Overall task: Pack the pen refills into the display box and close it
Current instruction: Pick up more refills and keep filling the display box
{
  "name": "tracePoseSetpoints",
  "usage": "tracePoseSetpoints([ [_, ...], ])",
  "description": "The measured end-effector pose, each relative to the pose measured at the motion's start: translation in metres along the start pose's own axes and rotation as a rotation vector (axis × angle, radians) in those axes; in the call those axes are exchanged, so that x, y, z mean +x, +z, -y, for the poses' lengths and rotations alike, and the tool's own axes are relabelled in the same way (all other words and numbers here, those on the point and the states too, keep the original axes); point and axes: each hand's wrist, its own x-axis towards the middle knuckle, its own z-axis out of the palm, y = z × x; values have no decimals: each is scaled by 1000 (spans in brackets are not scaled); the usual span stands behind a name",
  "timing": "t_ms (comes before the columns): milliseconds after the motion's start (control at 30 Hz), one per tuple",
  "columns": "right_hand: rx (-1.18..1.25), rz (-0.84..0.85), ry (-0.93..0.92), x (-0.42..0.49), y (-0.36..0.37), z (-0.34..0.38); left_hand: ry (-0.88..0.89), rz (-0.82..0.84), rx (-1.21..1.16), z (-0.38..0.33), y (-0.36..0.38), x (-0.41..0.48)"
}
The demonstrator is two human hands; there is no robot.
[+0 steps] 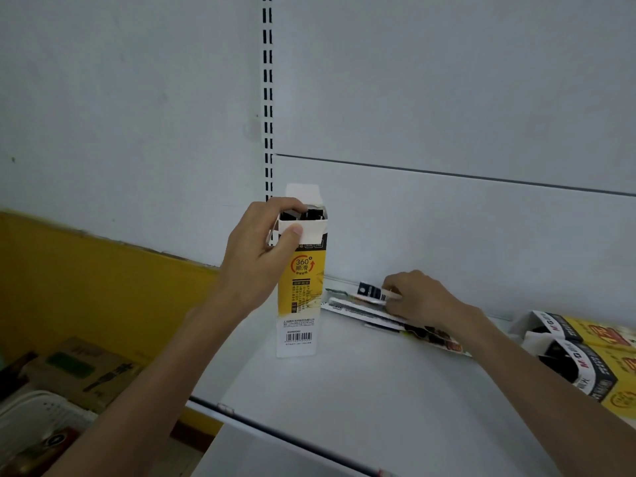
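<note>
The box (301, 287) is gripped at its top by the left hand (261, 249), a refill (370, 292) is pinched under the right hand (420, 297); if a flap is snagged, the box could be tipped.

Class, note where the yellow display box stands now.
Head view, centre: the display box stands upright on the white shelf, its open top held by the left hand, just left of the refill packs.

Left hand (261, 251) grips box (303, 290), right hand (425, 299) — pinches refills (370, 293)
</note>
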Motion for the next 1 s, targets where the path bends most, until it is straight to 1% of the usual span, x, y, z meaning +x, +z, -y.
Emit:
tracePoseSetpoints([
  [67, 93, -68, -12, 1, -3, 0, 0, 39, 53, -1, -6, 3],
  [167, 462, -143, -32, -2, -14, 5, -13, 110, 115, -5, -15, 4],
  [233, 663, -133, -57, -5, -24, 15, -26, 147, 133, -8, -17, 5],
  [333, 827, -75, -69, -8, -42, 33, -16, 174, 162, -10, -16, 7],
  [400, 982, -21, -82, -11, -51, 43, -17, 187, 176, -10, -16, 7],
  [433, 1033, 2, -85, -12, -54, 47, -22, 191, 180, -10, -17, 7],
  [500, 1063, 17, -90, -14, -60, 54, -22, 194, 180, -11, -18, 7],
  [633, 1183, -113, -149, -17, -81, 68, -13, 198, 157, -12, -19, 6],
  [833, 1597, -298, -320, -28, -132, 92, -21, 166, 138, -13, -17, 6],
  [1000, 1808, -514, -431, -27, -155, 110, -40, 148, 102, -12, -14, 5],
])
